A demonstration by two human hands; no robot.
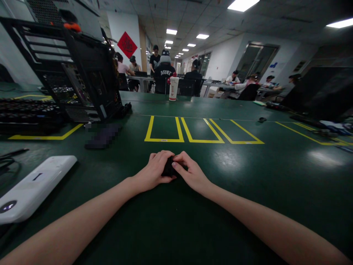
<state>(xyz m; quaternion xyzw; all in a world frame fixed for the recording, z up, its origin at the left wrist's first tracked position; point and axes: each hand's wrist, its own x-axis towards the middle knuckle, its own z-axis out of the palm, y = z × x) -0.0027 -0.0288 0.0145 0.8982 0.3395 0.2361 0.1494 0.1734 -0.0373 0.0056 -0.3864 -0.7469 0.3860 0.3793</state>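
Both my hands meet over the green table (176, 209), close in front of me. Between them is a small black object (168, 167), largely covered by fingers, so its kind does not show. My left hand (154, 169) wraps round it from the left, thumb below and fingers over the top. From the right, my right hand (191, 171) pinches its edge with thumb and index finger. Beyond the hands, yellow tape outlines (164, 140) mark the tabletop.
An open black computer case (82, 73) stands at the left, with a white device (41, 184) nearer me. A pale cup (173, 88) is at the far edge, a small black item (261, 119) on the right, and a dark monitor (322, 92) farther right. People sit at tables behind.
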